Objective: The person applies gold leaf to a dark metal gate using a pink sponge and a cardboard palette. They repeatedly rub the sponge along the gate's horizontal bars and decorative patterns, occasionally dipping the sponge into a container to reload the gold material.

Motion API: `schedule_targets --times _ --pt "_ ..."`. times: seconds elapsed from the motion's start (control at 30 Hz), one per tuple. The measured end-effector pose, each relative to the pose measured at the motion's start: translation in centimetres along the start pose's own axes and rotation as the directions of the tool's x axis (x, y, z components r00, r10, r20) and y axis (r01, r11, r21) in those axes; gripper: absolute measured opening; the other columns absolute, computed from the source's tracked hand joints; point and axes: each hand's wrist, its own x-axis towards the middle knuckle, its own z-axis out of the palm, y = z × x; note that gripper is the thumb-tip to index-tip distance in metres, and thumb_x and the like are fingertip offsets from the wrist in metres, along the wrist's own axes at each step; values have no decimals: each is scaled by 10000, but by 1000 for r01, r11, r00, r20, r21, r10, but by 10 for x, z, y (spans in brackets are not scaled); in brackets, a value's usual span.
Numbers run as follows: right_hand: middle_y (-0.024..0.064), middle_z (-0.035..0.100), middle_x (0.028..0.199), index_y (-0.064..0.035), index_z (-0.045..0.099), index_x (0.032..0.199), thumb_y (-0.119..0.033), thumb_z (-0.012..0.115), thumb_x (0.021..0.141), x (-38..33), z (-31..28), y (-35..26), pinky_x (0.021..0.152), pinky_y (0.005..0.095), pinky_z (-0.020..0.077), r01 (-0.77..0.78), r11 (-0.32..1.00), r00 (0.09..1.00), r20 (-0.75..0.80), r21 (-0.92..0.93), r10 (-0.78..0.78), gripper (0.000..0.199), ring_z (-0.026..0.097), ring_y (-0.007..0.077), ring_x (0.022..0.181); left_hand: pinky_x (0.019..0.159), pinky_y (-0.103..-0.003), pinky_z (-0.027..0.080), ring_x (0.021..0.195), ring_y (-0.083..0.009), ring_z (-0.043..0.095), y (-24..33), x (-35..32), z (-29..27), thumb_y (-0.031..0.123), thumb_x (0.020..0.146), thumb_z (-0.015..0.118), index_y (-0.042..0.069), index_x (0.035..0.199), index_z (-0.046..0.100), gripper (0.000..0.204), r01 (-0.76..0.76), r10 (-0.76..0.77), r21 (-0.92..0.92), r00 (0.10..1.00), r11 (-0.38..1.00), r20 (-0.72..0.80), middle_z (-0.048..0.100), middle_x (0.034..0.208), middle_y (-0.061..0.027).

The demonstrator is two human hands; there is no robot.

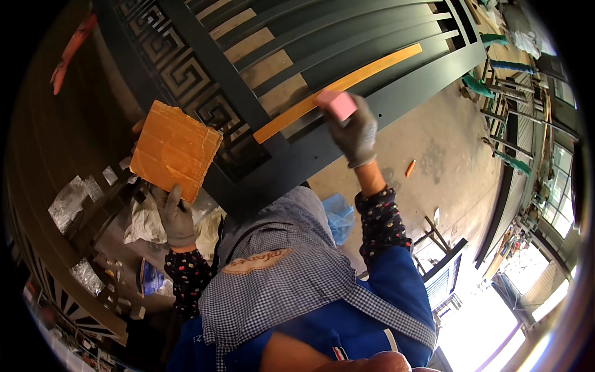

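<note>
Cardboard (175,149), a flat orange-brown square with torn edges, is held up in the left hand (176,217) on the left side of the picture. That hand wears a grey glove, and its fingers and thumb pinch the bottom edge of the cardboard, so the piece stands up over the dark metal gate (322,149). Closest to the camera is the person's own body, in a blue top with a blue and white checked cloth (279,279) over it. Dark sleeves with little dots cover both arms. A bit further out, on the left, crumpled clear plastic bags (145,223) and small scraps lie on the floor near the left hand. The right hand (356,133) also wears a grey glove. It reaches up higher and its fingers are closed around a small pink block (339,104). The pink block is pressed against a long yellow-orange bar (334,93) on the gate. The other bars of the gate are dark green-grey, and there is a square maze pattern beside the cardboard. Further right, a small orange thing (409,168) lies on the grey concrete floor (434,161). Far away at the right edge stand metal frames (505,124) and bright windows.
</note>
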Motion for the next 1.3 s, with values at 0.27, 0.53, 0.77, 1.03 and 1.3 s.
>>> schedule_targets --times 0.27,0.53,0.77,1.03,1.3 --pt "121 700 984 -82 680 1131 -158 818 782 12 8 -29 737 373 565 60 998 995 84 8 -61 383 705 319 839 755 -141 447 983 -41 541 2 3 1 128 998 586 9 1349 593 370 89 -89 -97 996 991 0 599 1211 12" --pt "153 684 983 -58 675 1099 -171 832 773 25 -17 -3 771 405 563 46 999 995 87 9 -47 379 689 370 877 648 -116 413 932 -12 537 11 5 21 164 988 612 25 1333 606 372 153 -159 -130 987 980 -38 600 1188 33" --pt "122 693 983 -82 684 1088 -197 800 783 72 -53 83 740 389 568 76 996 993 -88 -48 -80 346 702 325 854 826 -196 481 1029 -72 547 16 6 46 153 1008 597 -4 1359 578 385 164 -170 -223 985 961 -5 590 1235 0" --pt "90 698 950 -60 687 1058 -229 813 814 119 -94 164 690 340 574 -61 994 977 -208 -96 39 322 710 226 748 869 -198 459 1073 -92 528 22 -5 70 100 1023 558 -27 1397 552 395 139 -143 -129 990 982 -22 527 1346 -26" --pt "113 683 945 -102 662 1081 -271 784 838 113 -79 130 716 422 556 -77 981 993 -107 -177 59 320 692 340 812 658 -144 420 933 -22 535 35 -11 93 90 1009 584 29 1397 578 393 173 -217 -328 971 929 -102 571 1255 20"
